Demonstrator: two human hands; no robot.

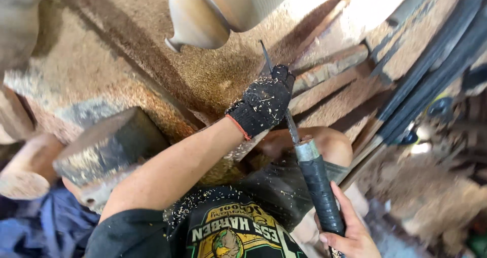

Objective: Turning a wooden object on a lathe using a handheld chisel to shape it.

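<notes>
Gripping one long chisel (304, 151): gloved left hand (264, 103), bare right hand (350, 232), both clenched.

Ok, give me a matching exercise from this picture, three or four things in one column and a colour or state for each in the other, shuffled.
Things:
1. left hand
2. right hand
3. tool handle
4. wooden vase

States:
A. wrapped in black tape
B. bare, gripping the handle's end
C. pale, smooth, turned wood
D. in a black glove flecked with shavings

Pairs: 1-D, 2-B, 3-A, 4-C

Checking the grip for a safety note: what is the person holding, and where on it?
A long turning chisel: bare right hand grips its black handle end; gloved left hand steadies the metal blade.
</notes>
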